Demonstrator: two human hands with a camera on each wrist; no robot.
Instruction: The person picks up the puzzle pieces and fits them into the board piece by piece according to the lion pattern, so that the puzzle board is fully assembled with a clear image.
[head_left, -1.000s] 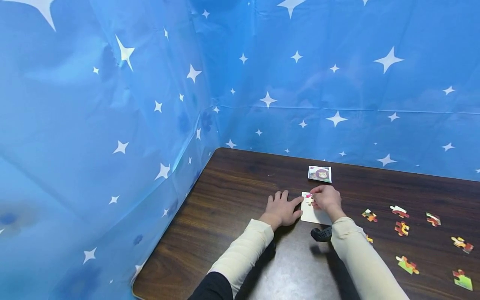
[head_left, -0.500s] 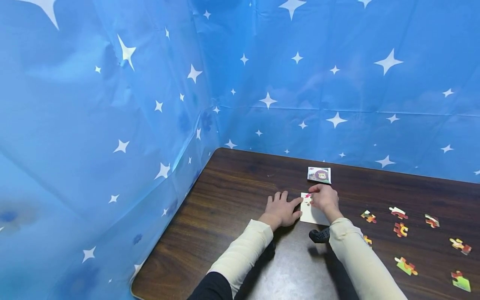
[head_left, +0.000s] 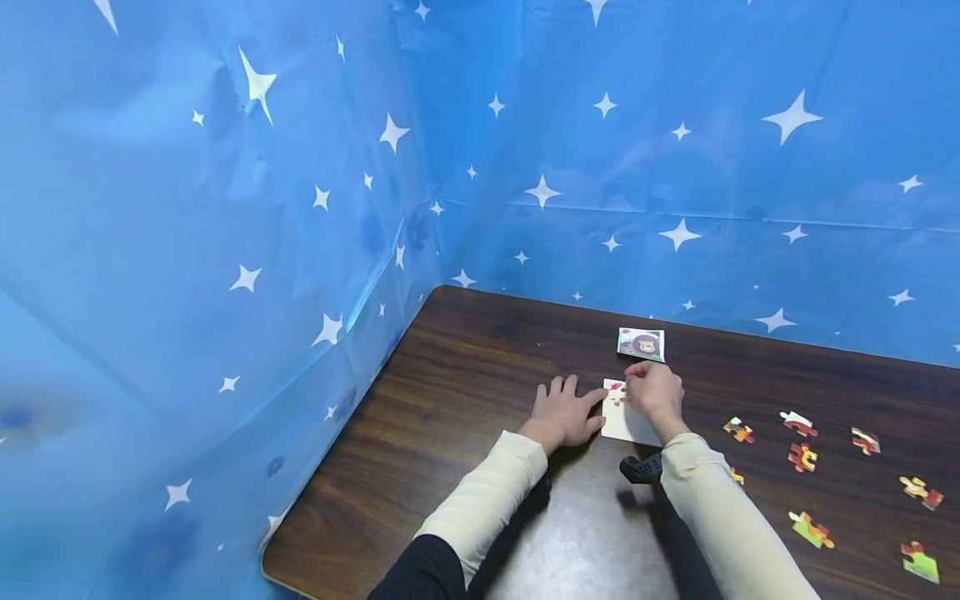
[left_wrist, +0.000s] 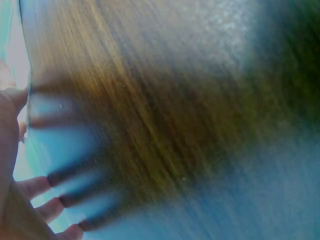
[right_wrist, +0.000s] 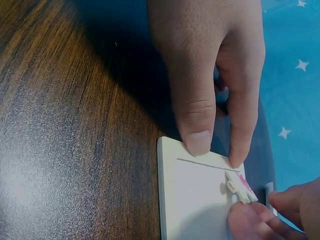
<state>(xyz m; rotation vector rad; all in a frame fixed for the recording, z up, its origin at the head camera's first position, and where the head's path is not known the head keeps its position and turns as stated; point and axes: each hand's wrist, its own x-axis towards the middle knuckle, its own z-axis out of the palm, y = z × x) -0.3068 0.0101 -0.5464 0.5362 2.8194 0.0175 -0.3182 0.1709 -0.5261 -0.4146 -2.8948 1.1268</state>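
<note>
A pale square puzzle board (head_left: 627,426) lies flat on the table, with a small pink-and-white part at its upper left corner. My left hand (head_left: 566,414) rests palm down with spread fingers, its thumb and forefinger touching the board's left edge. In the right wrist view those two fingers press the rim of the board (right_wrist: 172,195). My right hand (head_left: 657,395) is over the board's upper right side. Its fingertips (right_wrist: 245,220) grip a tilted white-and-pink puzzle piece (right_wrist: 241,187) at the inner edge. The left wrist view shows my left hand's fingers (left_wrist: 40,200) over blurred wood.
A small card with an animal picture (head_left: 641,344) lies behind the board. Several loose puzzle pieces (head_left: 802,457) are scattered on the table to the right. Blue star-patterned cloth (head_left: 570,150) stands behind and left of the dark wooden table (head_left: 465,358).
The head view has tilted slightly. My right hand has shifted a little over the board's upper part, its fingertips slightly differently placed. My left hand stays at the left edge.
</note>
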